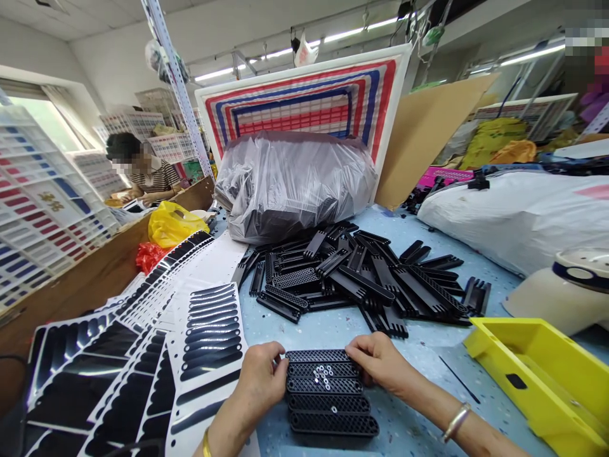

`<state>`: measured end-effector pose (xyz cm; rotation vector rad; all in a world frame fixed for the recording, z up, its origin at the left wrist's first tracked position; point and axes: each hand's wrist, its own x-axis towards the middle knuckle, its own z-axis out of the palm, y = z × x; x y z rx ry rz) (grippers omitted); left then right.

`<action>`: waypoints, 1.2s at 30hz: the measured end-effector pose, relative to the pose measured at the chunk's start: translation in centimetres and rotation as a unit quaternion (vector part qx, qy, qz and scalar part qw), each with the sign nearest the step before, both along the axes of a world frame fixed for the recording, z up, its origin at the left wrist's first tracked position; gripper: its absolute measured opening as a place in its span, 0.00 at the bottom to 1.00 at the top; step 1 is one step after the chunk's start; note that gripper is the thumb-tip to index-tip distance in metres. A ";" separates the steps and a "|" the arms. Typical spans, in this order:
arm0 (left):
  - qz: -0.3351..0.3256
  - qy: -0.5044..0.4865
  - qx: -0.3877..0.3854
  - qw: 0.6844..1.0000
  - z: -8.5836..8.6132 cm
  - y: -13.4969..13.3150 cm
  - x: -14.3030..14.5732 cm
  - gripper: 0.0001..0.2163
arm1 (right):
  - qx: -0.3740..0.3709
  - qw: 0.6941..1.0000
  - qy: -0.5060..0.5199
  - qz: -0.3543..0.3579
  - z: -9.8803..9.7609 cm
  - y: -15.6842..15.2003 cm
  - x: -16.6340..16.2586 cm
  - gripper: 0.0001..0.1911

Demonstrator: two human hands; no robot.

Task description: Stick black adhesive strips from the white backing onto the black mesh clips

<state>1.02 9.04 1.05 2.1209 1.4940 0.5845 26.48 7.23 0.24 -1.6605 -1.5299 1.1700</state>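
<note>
My left hand (259,381) and my right hand (378,363) grip the two ends of a black perforated plastic strip (320,370), the upper one in a row of several such strips (330,406) laid side by side near the table's front edge. Both hands have their fingers curled on the strip ends. Small white marks show on the middle of the held strip. A loose heap of the same black strips (361,273) lies just beyond on the blue table (428,355).
White sheets with glossy black stickers (209,330) fan out at the left. A yellow plastic bin (537,374) stands at the right. A grey plastic bag of parts (295,184) and a white sack (518,216) sit behind. Another person (143,171) sits far left.
</note>
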 end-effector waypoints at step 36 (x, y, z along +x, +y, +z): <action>-0.065 -0.124 -0.031 0.990 -0.7 1.1 -1.0 0.14 | 0.219 0.929 -0.293 -0.048 3.6 -1.6 5.3 0.11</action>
